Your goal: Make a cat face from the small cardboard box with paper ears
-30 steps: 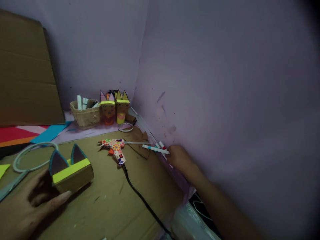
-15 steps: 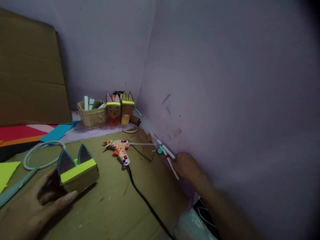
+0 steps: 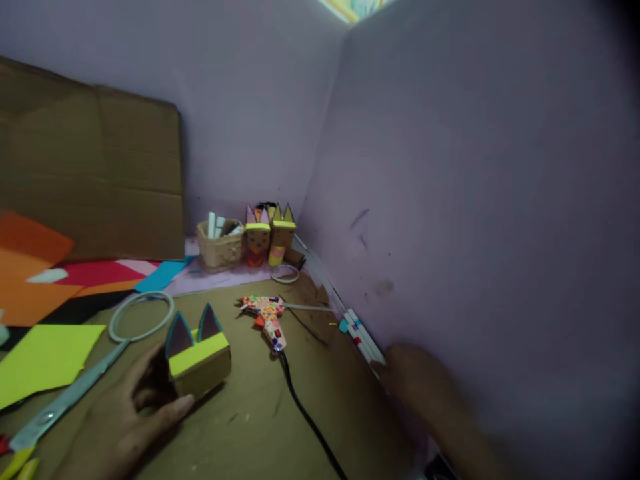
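My left hand (image 3: 133, 413) grips a small cardboard box (image 3: 203, 373), thumb along its front and fingers behind it. The box has a yellow strip along its top edge and two dark pointed ears with blue edges. By the right wall, the fingers of my right hand (image 3: 413, 373) are closed at the near ends of several white markers (image 3: 365, 337), which lie side by side with coloured bands. Between my hands, a flower-patterned glue gun (image 3: 267, 317) rests on the cardboard, a clear glue stick jutting from its back.
Scissors (image 3: 70, 397) and a roll of tape (image 3: 113, 327) lie left, near yellow paper (image 3: 55, 357). Behind stand a basket (image 3: 220, 250) and two eared cardboard figures (image 3: 257, 243). The glue gun's black cord (image 3: 307, 413) runs toward the front edge. Walls meet at the back corner.
The view has swung left and up, bringing the scissors and orange paper into sight. The markers, splayed before, now lie together beside my right hand. My left hand still holds the eared box.
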A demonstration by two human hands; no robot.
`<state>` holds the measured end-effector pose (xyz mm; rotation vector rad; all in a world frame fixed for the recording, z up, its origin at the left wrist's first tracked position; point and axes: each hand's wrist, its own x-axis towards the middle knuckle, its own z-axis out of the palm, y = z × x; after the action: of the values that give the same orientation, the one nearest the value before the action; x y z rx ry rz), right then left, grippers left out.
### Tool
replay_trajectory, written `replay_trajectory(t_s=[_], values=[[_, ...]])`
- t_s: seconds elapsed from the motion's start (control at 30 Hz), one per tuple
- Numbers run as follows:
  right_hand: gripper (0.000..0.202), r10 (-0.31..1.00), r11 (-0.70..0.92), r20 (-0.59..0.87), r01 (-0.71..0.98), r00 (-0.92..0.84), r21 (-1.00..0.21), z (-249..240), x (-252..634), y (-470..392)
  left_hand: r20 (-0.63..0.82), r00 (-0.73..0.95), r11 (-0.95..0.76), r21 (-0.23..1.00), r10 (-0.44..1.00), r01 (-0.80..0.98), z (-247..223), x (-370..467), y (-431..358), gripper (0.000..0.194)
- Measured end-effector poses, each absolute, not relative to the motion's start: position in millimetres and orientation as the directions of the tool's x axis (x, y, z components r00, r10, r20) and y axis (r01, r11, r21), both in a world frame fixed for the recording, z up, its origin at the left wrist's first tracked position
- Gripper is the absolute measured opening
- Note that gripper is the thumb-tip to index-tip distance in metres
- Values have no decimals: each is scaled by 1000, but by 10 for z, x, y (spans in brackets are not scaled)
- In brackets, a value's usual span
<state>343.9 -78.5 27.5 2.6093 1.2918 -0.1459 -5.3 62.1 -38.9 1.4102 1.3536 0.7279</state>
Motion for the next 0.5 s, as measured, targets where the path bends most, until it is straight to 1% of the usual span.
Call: replay_trajectory(t_s=[0.07,0.1,0.17,0.23,0.27,0.33,0.37,0.43,0.5], values=[[33,790,-575,-169,808,589,131,348,3423,-684,-231,194,161,934,954,318,-283,-27,584,101],[32,810,-560,-149,823,568,93,399,3402,-607,-246,206,176,935,947,310,-246,-17,565,102],[25,867,-494,-93,869,489,-35,525,3324,-403,-232,216,165,943,948,289,-227,-10,533,99],[21,929,-364,3,916,370,-170,665,3194,-143,-124,197,72,965,972,251,-280,-25,519,88],[21,952,-278,71,940,297,-199,730,3113,8,-87,196,40,972,977,234,-324,-39,521,81],[21,969,-85,216,983,120,-164,832,2930,346,-67,247,6,971,967,238,-422,-73,536,78],[22,966,-34,248,990,68,-140,864,2835,531,-44,255,-21,969,966,247,-470,-89,546,77],[24,962,52,274,993,-21,-107,884,2652,924,19,227,-87,952,974,293,-559,-114,563,73],[25,961,83,273,992,-54,-97,854,2495,1316,93,170,-149,923,981,356,-647,-128,568,71]])
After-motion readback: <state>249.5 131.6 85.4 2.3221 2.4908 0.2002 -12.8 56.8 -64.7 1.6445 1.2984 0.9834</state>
